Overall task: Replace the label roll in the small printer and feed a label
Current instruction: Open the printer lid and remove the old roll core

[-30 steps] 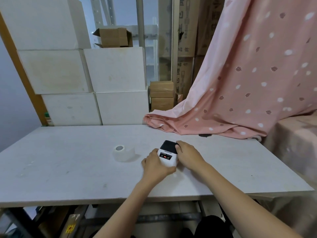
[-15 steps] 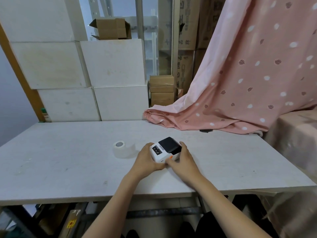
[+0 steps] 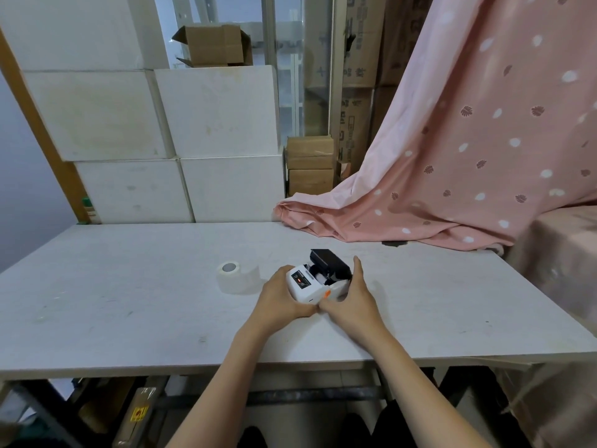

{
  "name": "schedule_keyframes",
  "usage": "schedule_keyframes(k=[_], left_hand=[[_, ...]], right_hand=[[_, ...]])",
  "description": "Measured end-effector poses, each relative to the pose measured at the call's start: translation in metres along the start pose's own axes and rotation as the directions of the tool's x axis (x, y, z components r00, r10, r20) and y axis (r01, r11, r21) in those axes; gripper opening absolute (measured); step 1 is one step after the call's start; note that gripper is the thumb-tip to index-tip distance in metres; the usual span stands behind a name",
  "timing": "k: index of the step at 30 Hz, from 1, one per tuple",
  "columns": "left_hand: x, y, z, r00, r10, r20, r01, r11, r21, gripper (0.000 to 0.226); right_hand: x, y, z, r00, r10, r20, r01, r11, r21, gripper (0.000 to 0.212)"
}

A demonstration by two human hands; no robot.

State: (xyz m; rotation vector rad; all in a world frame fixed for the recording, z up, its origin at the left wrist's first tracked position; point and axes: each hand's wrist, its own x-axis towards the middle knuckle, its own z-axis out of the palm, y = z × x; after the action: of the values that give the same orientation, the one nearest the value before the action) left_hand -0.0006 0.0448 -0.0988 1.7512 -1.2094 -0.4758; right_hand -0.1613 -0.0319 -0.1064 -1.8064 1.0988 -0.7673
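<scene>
Now that the black lid [image 3: 329,260] has popped up, both your left hand [image 3: 280,297] and right hand [image 3: 352,299] clasp the printer [image 3: 307,284] — old roll out next, spare roll [image 3: 233,275] waits beside.

I see soft, even, fairly bright light, coolest at the window [image 3: 292,92] behind the white boxes [image 3: 213,111]. The table [image 3: 129,302] shows no glare, and only a faint shadow lies beside the label roll [image 3: 233,276]. The wide lens bends straight lines toward the frame edges. Under the table it is dim. The pink curtain [image 3: 484,140] looks slightly soft.
</scene>
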Motion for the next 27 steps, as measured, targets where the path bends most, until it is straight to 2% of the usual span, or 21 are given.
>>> schedule_keyframes(k=[4,7,8,10,12,14,18,21,27], left_hand=[[0.0,-0.001,-0.001,1.0,0.016,-0.009,-0.016,1.0,0.019,0.069],[0.001,-0.003,0.0,0.999,0.031,-0.013,-0.03,0.999,0.037,0.067],[0.001,-0.003,0.001,0.999,0.041,-0.012,-0.041,0.998,0.053,0.07],[0.002,-0.006,0.003,0.999,0.05,-0.006,-0.05,0.996,0.073,0.082],[0.003,-0.008,0.003,0.998,0.06,0.006,-0.06,0.995,0.08,0.088],[0.004,-0.009,0.002,0.998,0.059,0.017,-0.06,0.995,0.079,0.089],[0.004,-0.009,0.003,0.999,0.036,0.021,-0.037,0.998,0.043,0.095],[0.003,-0.008,0.003,0.999,0.045,0.01,-0.045,0.999,0.029,0.089],[0.001,-0.007,0.001,0.998,0.065,0.017,-0.066,0.998,0.023,0.078]], right_hand=[[-0.002,0.003,-0.002,0.999,-0.048,0.016,0.048,0.999,0.007,0.112],[0.001,0.0,-0.014,0.992,0.002,0.124,-0.013,0.996,0.09,0.109],[0.007,-0.004,-0.022,0.984,-0.001,0.18,-0.006,0.999,0.039,0.111],[0.022,-0.016,-0.042,0.948,-0.015,0.317,0.087,0.973,-0.212,0.121],[0.036,-0.036,-0.056,0.908,0.001,0.42,0.188,0.894,-0.407,0.125],[0.046,-0.057,-0.059,0.874,-0.012,0.485,0.305,0.791,-0.53,0.117],[0.064,-0.081,-0.051,0.809,0.071,0.583,0.386,0.683,-0.619,0.097],[0.075,-0.089,-0.05,0.776,0.097,0.624,0.442,0.621,-0.647,0.087],[0.082,-0.092,-0.056,0.778,0.153,0.609,0.393,0.639,-0.662,0.086]])
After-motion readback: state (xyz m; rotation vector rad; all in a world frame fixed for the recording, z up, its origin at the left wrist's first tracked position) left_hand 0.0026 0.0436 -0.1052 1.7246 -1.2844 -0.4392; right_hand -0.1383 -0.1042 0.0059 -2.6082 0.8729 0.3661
